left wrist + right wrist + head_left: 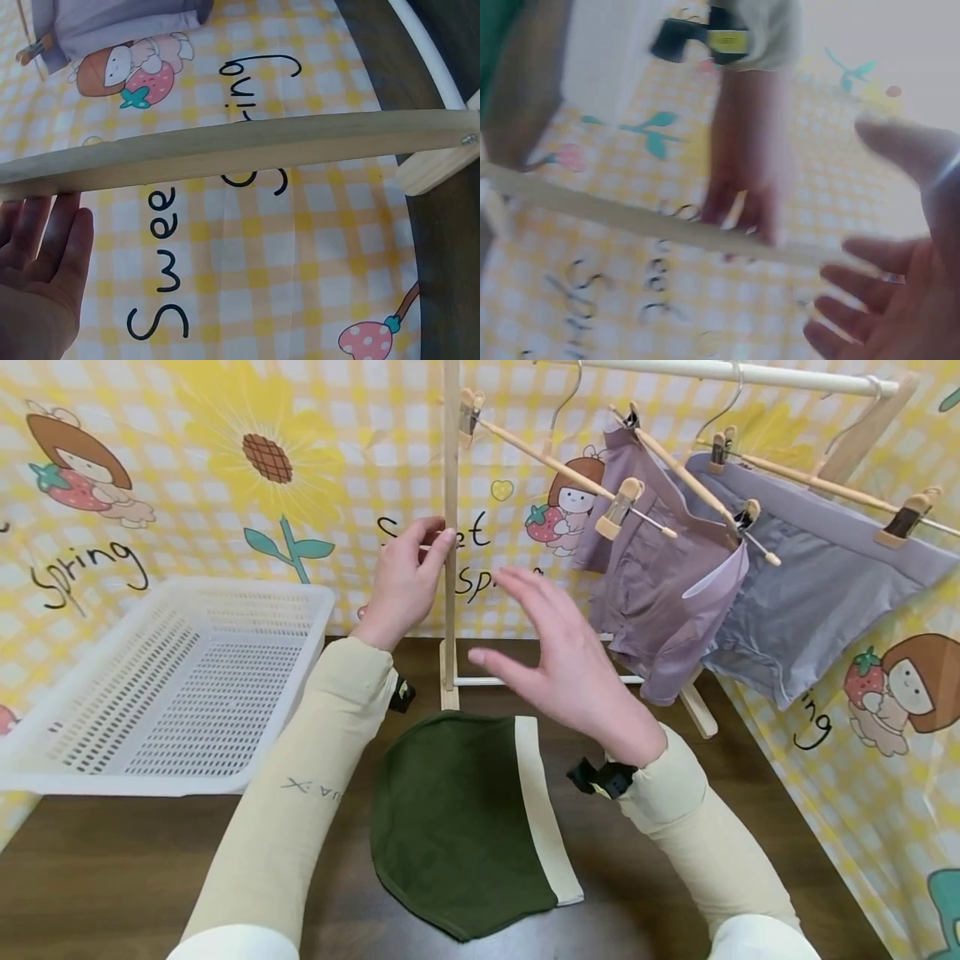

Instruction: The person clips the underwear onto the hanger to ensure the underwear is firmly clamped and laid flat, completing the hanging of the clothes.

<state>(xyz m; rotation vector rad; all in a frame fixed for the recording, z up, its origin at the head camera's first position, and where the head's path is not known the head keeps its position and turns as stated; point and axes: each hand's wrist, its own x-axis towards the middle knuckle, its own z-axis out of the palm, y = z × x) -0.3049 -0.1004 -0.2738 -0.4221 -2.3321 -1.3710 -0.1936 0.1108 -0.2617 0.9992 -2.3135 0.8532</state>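
Note:
My left hand [408, 572] is at the upright wooden post [451, 618] of a clothes rack, its fingertips touching the post's left side. In the left wrist view those fingers [56, 240] reach up to the post's edge and look fairly straight. My right hand [566, 664] is in the air right of the post, thumb and fingers spread, with nothing in it. Below both hands a dark green garment [457, 827] with a cream waistband [540, 810] lies flat on the table, waistband to the right. The right wrist view is blurred.
A white plastic basket [318, 627] stands at the left. From the rack's white rail [712, 370] hang a bare wooden clip hanger [551, 462], mauve shorts [652, 552] and grey shorts [795, 585]. The brown table [97, 860] meets a yellow checked backdrop [352, 410].

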